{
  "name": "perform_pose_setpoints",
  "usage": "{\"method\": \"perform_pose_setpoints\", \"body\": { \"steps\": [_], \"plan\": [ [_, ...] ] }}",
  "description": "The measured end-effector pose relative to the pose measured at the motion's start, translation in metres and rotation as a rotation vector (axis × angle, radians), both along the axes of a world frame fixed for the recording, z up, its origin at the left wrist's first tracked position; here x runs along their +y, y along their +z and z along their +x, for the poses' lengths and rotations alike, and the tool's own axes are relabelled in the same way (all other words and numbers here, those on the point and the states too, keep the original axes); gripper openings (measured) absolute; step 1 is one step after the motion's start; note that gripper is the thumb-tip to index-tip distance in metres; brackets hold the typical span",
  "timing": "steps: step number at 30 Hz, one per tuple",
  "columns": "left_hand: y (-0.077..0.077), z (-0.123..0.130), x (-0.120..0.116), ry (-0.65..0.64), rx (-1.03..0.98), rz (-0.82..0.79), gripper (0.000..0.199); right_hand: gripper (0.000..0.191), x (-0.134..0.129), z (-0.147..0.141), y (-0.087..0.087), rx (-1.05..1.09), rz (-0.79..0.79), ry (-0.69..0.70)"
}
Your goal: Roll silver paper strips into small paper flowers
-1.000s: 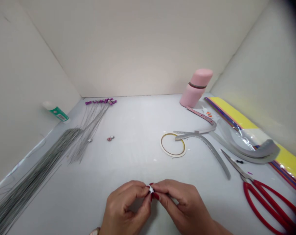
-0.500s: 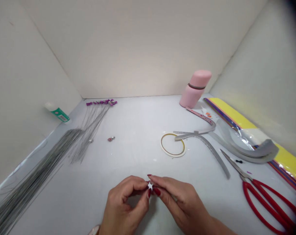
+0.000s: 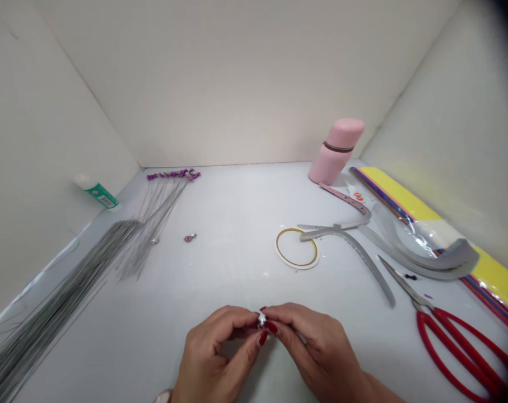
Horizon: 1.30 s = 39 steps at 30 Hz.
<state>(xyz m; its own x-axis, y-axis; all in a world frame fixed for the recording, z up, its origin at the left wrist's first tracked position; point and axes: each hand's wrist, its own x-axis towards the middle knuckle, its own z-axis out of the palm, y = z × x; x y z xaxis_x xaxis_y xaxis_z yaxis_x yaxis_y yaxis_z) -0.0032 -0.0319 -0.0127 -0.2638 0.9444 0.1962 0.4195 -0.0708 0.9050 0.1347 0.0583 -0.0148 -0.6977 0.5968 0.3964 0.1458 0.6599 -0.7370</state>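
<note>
A tiny white-silver star (image 3: 261,319) is pinched between my fingertips at the front middle of the table. My left hand (image 3: 220,350) closes on it from the left, thumb and forefinger together. From the right, my right hand (image 3: 316,344) grips it with thumb and forefinger. The fingertips hide part of the star. Beyond my hands lies a ring of white tape (image 3: 279,254), with a curved grey strip (image 3: 363,254) resting over its edge. A small red and silver piece (image 3: 190,238) sits farther to the left.
Thin grey wires (image 3: 69,285) lie along the left, near wire stems with purple tips (image 3: 173,175). A green and white tube (image 3: 100,193) leans at the left wall. Red-handled scissors (image 3: 430,313), yellow sheets (image 3: 400,196) and a pink bottle (image 3: 335,151) are on the right.
The star has shifted slightly right and turned between my fingertips. My left thumb has slid a little to the right; the things on the table stay put.
</note>
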Motion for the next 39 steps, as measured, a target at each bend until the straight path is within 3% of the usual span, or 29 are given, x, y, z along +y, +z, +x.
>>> {"method": "perform_pose_setpoints", "body": {
  "steps": [12,16,20,24,30,33,39],
  "plan": [
    [0.0023,-0.0008,0.0008,0.042,0.302,0.232,0.016,0.019,-0.0014,0.0004,-0.0019,-0.001,0.133,0.021],
    [0.0031,-0.0009,0.0023,0.039,0.33,0.284,0.018,0.019,-0.003,0.0014,-0.001,-0.032,0.167,0.029],
    [0.0043,-0.0036,0.0021,-0.038,0.286,0.234,0.021,0.019,-0.0027,0.0024,-0.0016,-0.079,0.195,0.041],
    [0.0044,-0.0062,0.0027,-0.061,0.175,0.193,0.021,0.017,-0.001,0.0022,-0.0011,-0.028,0.085,0.017],
    [0.0047,-0.0051,0.0015,-0.027,0.101,0.085,0.013,0.014,-0.0013,-0.0002,0.0046,-0.049,-0.377,-0.004],
    [0.003,-0.0045,0.0002,-0.012,0.097,0.085,0.012,0.015,-0.0017,-0.0003,0.0044,-0.022,-0.398,0.024],
    [0.001,-0.0059,-0.0012,-0.044,0.119,0.156,0.021,0.017,-0.0032,0.0022,0.0022,-0.035,-0.265,0.034]
  ]
}}
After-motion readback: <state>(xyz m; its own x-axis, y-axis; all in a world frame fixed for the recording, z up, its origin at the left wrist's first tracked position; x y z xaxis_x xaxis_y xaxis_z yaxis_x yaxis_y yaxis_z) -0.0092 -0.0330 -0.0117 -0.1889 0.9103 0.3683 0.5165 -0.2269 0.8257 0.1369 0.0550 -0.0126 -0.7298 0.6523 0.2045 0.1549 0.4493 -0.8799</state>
